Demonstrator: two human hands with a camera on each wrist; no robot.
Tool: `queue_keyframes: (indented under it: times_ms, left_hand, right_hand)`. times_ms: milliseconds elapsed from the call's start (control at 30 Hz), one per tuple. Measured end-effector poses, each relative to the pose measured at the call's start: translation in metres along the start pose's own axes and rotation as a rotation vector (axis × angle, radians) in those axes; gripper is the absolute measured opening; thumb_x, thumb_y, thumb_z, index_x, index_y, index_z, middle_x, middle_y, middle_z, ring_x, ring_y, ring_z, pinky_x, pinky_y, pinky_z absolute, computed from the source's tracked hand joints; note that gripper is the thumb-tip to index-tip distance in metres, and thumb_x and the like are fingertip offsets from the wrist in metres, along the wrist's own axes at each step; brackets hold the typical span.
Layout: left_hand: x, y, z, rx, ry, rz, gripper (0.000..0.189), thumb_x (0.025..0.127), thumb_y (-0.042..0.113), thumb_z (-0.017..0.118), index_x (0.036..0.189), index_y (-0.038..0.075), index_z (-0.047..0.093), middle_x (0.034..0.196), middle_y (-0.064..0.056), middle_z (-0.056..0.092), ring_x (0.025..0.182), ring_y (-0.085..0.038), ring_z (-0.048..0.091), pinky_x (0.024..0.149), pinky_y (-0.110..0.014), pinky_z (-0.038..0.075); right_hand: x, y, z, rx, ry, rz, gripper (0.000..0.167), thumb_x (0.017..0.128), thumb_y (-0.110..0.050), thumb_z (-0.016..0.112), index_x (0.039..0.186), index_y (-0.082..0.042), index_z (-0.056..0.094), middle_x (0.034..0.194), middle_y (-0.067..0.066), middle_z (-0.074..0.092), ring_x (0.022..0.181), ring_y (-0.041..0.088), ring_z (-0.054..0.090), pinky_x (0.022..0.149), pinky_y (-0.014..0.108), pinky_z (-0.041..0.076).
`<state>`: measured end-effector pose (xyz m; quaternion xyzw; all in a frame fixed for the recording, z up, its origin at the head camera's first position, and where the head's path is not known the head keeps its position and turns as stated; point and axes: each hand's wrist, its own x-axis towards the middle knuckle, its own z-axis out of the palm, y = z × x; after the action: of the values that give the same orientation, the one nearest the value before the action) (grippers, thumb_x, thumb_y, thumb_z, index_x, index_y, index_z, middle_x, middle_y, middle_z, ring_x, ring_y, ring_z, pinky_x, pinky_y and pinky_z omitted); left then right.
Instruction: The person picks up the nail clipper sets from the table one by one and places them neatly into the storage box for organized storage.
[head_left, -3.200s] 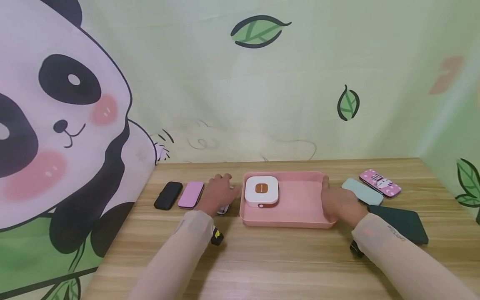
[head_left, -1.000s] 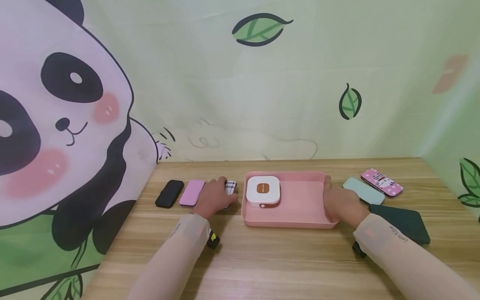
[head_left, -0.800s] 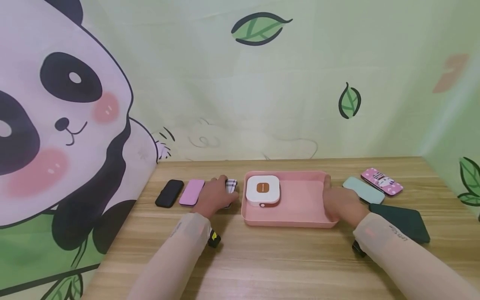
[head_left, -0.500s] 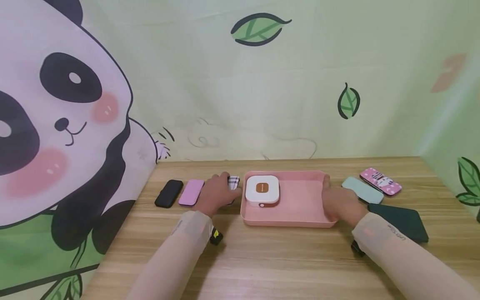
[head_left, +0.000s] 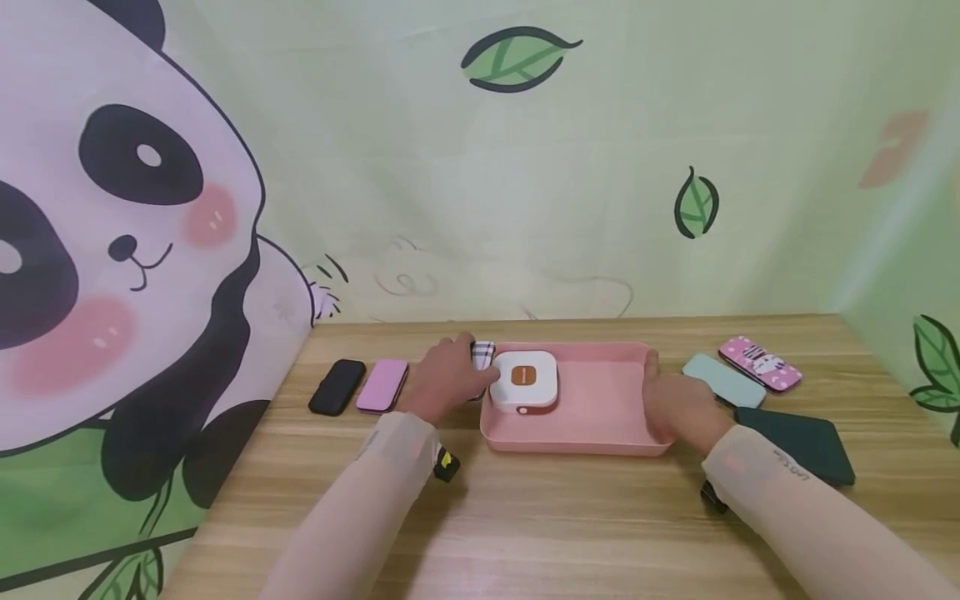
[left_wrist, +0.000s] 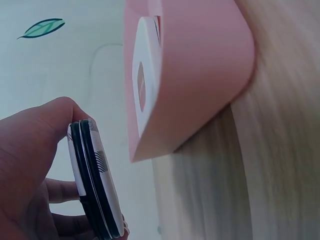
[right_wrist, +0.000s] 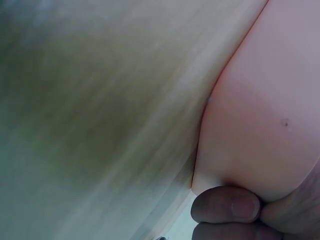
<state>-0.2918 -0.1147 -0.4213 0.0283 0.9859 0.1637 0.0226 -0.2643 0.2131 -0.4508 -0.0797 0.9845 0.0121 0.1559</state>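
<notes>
The left hand [head_left: 447, 379] holds the plaid case [head_left: 482, 356], fingers clamped on it, thumb on one side and the other fingers opposite. In the left wrist view the case is lifted off the desk [head_left: 525, 525] and shut, its two halves meeting along a dark edge. It sits just beside the left end of the pink tray [head_left: 603, 400], with a visible gap between them.

The right hand [head_left: 681, 407] grips the right end of the tray. In the right wrist view its fingers [right_wrist: 225, 206] are curled against the tray wall; the thumb's contact cannot be made out.

The tray rests flat on the desk. A white box [head_left: 536, 387] with a brown label lies inside, at the left end.

Left of the left hand, a black case [head_left: 337, 387] and a pink case [head_left: 382, 386] lie side by side, apart. Beyond the right hand lie a mint case [head_left: 726, 382], partly covered by that hand, a dotted case [head_left: 761, 364] just beside it and a larger green case [head_left: 798, 446] nearer the person.
</notes>
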Motion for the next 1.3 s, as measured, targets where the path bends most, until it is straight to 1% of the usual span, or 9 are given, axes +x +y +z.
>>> queue_keyframes:
  times_ms: [267,433,667,833,967,1100,1300]
  left_hand:
    - [0.003,0.012,0.002,-0.041,-0.002,0.008,0.056,0.085,0.049,0.066,0.124,0.011,0.056,0.097,-0.006,0.059,0.082,-0.023,0.058,0.063,-0.032,0.048]
    - [0.004,0.02,0.007,-0.054,-0.016,0.009,0.061,0.084,0.05,0.068,0.127,0.01,0.054,0.098,-0.006,0.058,0.084,-0.023,0.057,0.066,-0.032,0.05]
    - [0.004,0.031,0.013,-0.067,-0.017,0.0,0.063,0.082,0.052,0.073,0.126,0.011,0.055,0.097,-0.006,0.059,0.085,-0.024,0.057,0.066,-0.032,0.05]
    - [0.004,0.038,0.013,-0.081,-0.02,0.022,0.063,0.079,0.052,0.073,0.123,0.01,0.055,0.095,-0.007,0.058,0.085,-0.025,0.056,0.066,-0.033,0.049]
    - [0.005,0.041,0.015,-0.08,-0.016,0.047,0.058,0.079,0.048,0.07,0.121,0.01,0.055,0.095,-0.007,0.058,0.083,-0.024,0.056,0.065,-0.033,0.048]
    - [0.007,0.043,0.019,-0.054,-0.001,0.058,0.052,0.08,0.044,0.069,0.118,0.011,0.056,0.094,-0.006,0.057,0.082,-0.023,0.056,0.064,-0.032,0.047]
    - [0.009,0.047,0.023,-0.031,-0.01,0.054,0.052,0.082,0.046,0.07,0.118,0.011,0.055,0.094,-0.006,0.057,0.082,-0.022,0.056,0.064,-0.032,0.048]
  right_hand:
    - [0.0,-0.001,-0.001,0.005,0.006,-0.007,0.089,0.087,-0.004,0.055,0.154,0.014,-0.001,0.059,0.007,0.05,0.046,0.017,0.038,0.045,0.028,0.029]
    - [0.001,-0.001,-0.001,0.009,-0.009,0.003,0.088,0.089,-0.005,0.054,0.155,0.012,-0.001,0.058,0.006,0.05,0.045,0.016,0.037,0.045,0.028,0.028]
    - [0.001,0.0,0.001,0.007,0.01,-0.012,0.088,0.088,-0.004,0.056,0.154,0.014,0.0,0.058,0.006,0.05,0.046,0.016,0.038,0.044,0.027,0.029]
    - [0.004,0.002,0.004,0.009,0.006,-0.012,0.089,0.088,-0.005,0.056,0.154,0.013,-0.001,0.057,0.005,0.05,0.045,0.015,0.037,0.044,0.027,0.028]
    - [0.005,0.002,0.005,0.01,0.004,-0.007,0.087,0.089,-0.005,0.053,0.154,0.013,-0.001,0.057,0.005,0.049,0.045,0.015,0.037,0.044,0.027,0.028]
    - [0.004,0.002,0.005,0.023,0.01,-0.003,0.086,0.09,-0.005,0.053,0.154,0.013,-0.001,0.057,0.005,0.05,0.045,0.015,0.037,0.044,0.027,0.028]
    - [0.001,0.002,0.004,0.033,0.023,-0.004,0.084,0.091,-0.005,0.051,0.154,0.013,-0.002,0.057,0.005,0.05,0.045,0.015,0.037,0.044,0.028,0.027]
